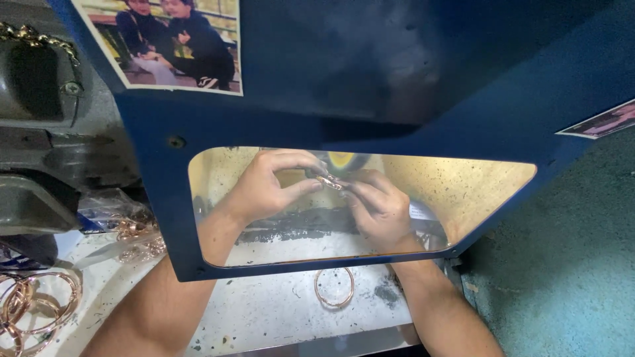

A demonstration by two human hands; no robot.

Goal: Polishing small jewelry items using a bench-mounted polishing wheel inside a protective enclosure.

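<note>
Copper ring [329, 181] — apparently pinched between left hand [261, 188] and right hand [378, 210].

Blue metal hood [370, 73] with lit window; speckled white bench [264, 311]; teal wall [569, 264].

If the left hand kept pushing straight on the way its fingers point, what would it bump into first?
Most likely the copper-coloured ring pinched at its fingertips, then the right hand just behind it. Depth through the window is hard to judge.
</note>
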